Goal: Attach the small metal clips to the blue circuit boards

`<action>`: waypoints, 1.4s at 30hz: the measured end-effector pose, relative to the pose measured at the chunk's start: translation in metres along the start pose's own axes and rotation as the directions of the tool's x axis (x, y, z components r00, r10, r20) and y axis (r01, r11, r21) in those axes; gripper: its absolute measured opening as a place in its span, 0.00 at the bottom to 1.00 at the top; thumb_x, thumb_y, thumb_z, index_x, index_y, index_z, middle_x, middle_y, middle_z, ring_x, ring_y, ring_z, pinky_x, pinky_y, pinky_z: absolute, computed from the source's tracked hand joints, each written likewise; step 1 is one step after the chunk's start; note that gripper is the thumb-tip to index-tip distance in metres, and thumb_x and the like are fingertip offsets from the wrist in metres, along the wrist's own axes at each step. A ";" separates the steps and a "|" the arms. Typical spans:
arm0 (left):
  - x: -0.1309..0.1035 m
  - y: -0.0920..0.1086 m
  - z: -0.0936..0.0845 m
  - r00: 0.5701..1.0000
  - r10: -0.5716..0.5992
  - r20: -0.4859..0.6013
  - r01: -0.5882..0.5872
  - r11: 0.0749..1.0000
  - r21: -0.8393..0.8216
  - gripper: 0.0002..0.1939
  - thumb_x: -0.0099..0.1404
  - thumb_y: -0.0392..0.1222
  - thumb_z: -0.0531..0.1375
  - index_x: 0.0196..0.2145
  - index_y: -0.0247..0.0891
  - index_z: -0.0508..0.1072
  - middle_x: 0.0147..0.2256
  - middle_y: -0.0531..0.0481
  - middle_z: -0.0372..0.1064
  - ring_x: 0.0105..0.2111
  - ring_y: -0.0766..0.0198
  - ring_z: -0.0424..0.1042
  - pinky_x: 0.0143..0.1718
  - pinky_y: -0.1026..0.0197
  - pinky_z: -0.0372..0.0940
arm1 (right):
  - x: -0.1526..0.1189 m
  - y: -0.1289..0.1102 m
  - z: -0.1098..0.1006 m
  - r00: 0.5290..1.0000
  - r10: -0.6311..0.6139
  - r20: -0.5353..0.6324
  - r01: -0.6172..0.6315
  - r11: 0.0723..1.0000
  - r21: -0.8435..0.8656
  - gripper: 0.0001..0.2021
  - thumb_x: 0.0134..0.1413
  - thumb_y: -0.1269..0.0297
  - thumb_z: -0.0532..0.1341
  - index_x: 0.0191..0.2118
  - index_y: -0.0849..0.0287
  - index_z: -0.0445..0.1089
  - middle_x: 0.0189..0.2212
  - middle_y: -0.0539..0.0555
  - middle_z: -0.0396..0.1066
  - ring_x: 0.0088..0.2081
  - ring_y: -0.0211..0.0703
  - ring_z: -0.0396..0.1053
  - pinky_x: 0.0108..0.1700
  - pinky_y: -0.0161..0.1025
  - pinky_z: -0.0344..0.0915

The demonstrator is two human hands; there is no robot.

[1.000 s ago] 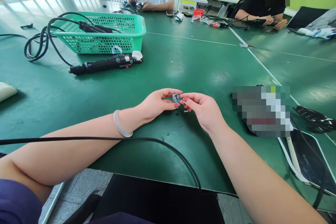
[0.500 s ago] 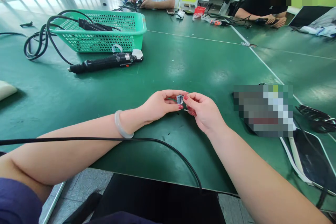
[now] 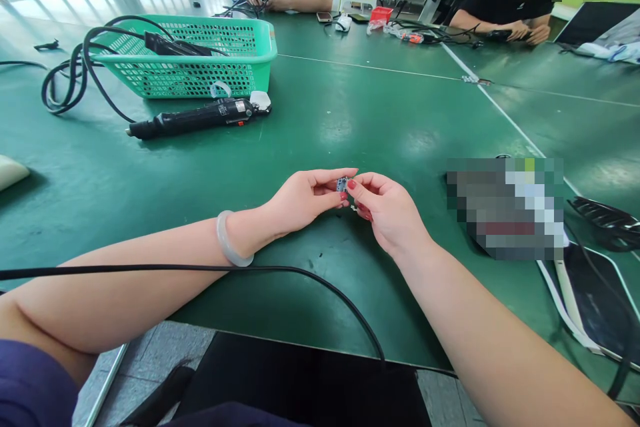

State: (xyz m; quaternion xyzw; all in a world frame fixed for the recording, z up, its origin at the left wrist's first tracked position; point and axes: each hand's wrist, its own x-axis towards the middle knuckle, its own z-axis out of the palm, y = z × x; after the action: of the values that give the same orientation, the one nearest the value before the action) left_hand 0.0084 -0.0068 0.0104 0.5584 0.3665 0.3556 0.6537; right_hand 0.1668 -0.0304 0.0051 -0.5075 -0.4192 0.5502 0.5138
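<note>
Between my fingertips is a small grey-blue part (image 3: 341, 184) that looks like a tiny electronic module; its exact kind is too small to make out. My left hand (image 3: 306, 199) pinches it from the left, thumb below and forefinger above. From the right, my right hand (image 3: 383, 205) closes thumb and fingers at its edge. A small shiny bit (image 3: 354, 208) shows under the right fingertips; I cannot tell what it is. Both hands are just above the green table (image 3: 320, 130).
A black electric screwdriver (image 3: 193, 118) lies before a green basket (image 3: 193, 73) holding cable and a black device. A black cable (image 3: 280, 268) crosses my left forearm. A blurred-out object (image 3: 505, 210) and a phone-like slab (image 3: 600, 297) are at right. Two people sit across the table.
The small part has turned slightly between my fingers, and my right thumb covers a little more of it. Both hands stay nearly in place; the whole view shifts slightly.
</note>
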 end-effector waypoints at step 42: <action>0.007 0.008 -0.007 0.981 -0.055 -0.189 0.012 0.976 -0.218 0.13 0.60 0.26 0.62 0.43 0.33 0.72 0.37 0.49 0.74 0.35 0.67 0.77 0.48 0.56 0.70 | -0.001 -0.009 -0.028 0.988 -0.137 0.069 0.138 0.592 -0.794 0.06 0.44 0.61 0.70 0.30 0.54 0.76 0.27 0.50 0.71 0.28 0.39 0.63 0.31 0.39 0.58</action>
State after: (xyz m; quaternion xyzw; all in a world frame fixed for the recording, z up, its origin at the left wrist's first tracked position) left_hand 0.0047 0.0035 0.0171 0.4408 0.3970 0.4347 0.6776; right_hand 0.1955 -0.0317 0.0107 -0.6489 -0.6581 0.2652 0.2748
